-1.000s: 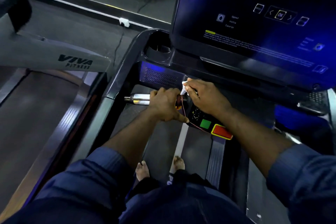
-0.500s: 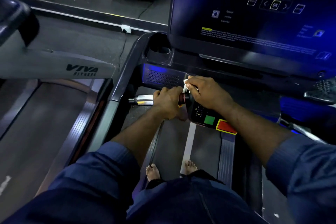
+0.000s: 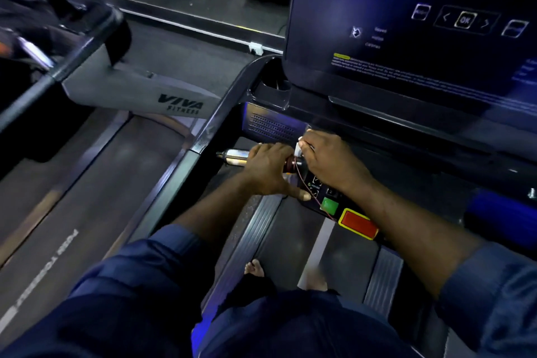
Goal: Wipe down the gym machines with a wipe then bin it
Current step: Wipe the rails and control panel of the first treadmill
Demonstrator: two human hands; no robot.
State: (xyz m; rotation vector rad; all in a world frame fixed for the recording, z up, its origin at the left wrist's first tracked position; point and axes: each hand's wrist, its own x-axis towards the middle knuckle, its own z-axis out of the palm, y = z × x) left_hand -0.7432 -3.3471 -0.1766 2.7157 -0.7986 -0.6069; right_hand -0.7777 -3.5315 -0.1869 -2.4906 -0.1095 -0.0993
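Left hand (image 3: 268, 167) wrapped round bar (image 3: 234, 154), thumb stretched toward panel (image 3: 316, 184). Right hand (image 3: 328, 160) at its 3 o'clock, fingers pinching white wipe (image 3: 299, 150) at bar's inner end. Green button (image 3: 329, 206) at 5 o'clock of wipe, red button (image 3: 359, 224) beyond. Screen (image 3: 406, 38) at 1 o'clock of hands.

Your left hand (image 3: 268, 170) on the handlebar (image 3: 232, 156), right hand (image 3: 329, 161) with the wipe (image 3: 298, 150) just beside it, screen (image 3: 406, 46) behind, second treadmill (image 3: 87, 183) left.
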